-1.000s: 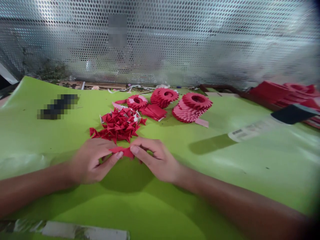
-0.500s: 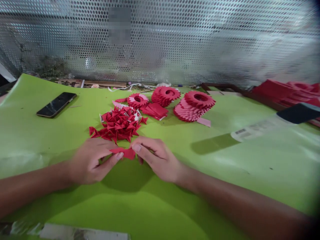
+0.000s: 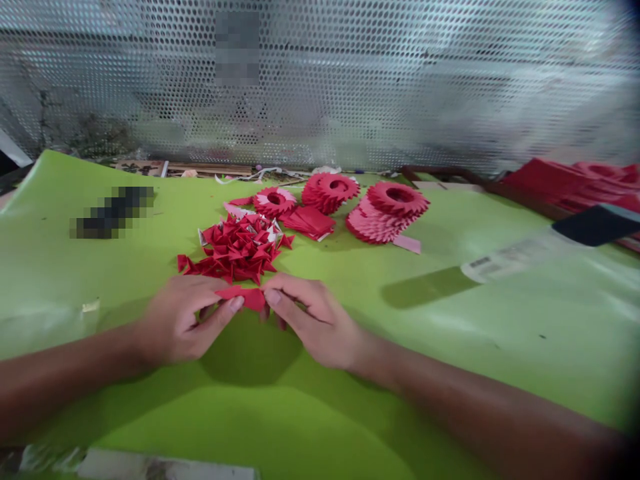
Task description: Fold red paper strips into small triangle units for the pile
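Note:
A small red piece of folded paper [image 3: 253,298] is held between my two hands, low over the green table surface. My left hand [image 3: 183,317] pinches its left part between thumb and fingers. At its right end, the thumb and forefinger of my right hand [image 3: 313,320] close on it. Just beyond my hands lies a heap of red folded paper triangles [image 3: 235,250], some showing white. Behind the heap are a flat stack of red paper pieces [image 3: 310,221] and a small red and pink paper ring [image 3: 275,201].
Two taller folded-paper rings stand behind, one red [image 3: 330,192] and one pink with a red top [image 3: 387,212]. A clear bottle-like container with a black cap [image 3: 595,225] lies at right. A blurred-out dark object [image 3: 113,212] is at left. Perforated metal sheeting [image 3: 320,80] rises behind.
The red paper between my hands has tilted slightly and shifted a little up and left. Both hands keep their pinch on it, almost in place.

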Action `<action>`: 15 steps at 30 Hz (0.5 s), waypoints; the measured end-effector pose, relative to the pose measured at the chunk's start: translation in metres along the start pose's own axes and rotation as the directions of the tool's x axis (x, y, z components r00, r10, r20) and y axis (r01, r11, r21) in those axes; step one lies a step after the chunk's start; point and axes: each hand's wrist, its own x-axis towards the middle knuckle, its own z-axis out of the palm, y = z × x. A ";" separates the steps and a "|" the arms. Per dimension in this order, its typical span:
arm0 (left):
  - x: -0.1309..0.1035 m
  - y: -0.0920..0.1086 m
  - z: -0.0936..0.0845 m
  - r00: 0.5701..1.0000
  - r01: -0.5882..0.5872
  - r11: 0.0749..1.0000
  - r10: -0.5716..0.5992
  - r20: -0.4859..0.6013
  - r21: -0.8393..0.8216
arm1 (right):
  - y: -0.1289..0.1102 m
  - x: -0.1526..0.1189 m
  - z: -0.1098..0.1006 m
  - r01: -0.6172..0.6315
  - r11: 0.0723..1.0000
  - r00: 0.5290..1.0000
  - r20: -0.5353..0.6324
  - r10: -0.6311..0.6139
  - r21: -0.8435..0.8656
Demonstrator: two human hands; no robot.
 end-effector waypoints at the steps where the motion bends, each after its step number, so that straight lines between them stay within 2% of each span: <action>1: 0.000 0.000 0.000 1.000 -0.010 1.000 0.010 -0.005 -0.002 | 0.000 0.000 0.001 -0.003 1.000 1.000 0.003 0.003 0.008; 6: -0.001 0.000 0.003 0.998 -0.063 0.996 0.064 -0.015 0.066 | 0.003 0.002 0.004 -0.013 1.000 1.000 -0.012 0.013 0.015; 10: -0.002 0.000 0.002 0.998 -0.050 0.994 0.047 0.035 0.100 | 0.002 0.002 0.004 -0.030 0.998 0.998 -0.050 0.028 -0.047; 12: -0.002 -0.001 0.000 0.998 -0.012 0.999 0.009 0.066 0.044 | 0.000 0.002 0.004 -0.040 0.996 0.995 -0.092 0.032 -0.081; 15: -0.003 -0.005 -0.003 0.995 0.083 0.983 -0.074 0.064 -0.161 | -0.001 0.002 0.003 -0.030 0.994 0.992 -0.125 0.017 -0.105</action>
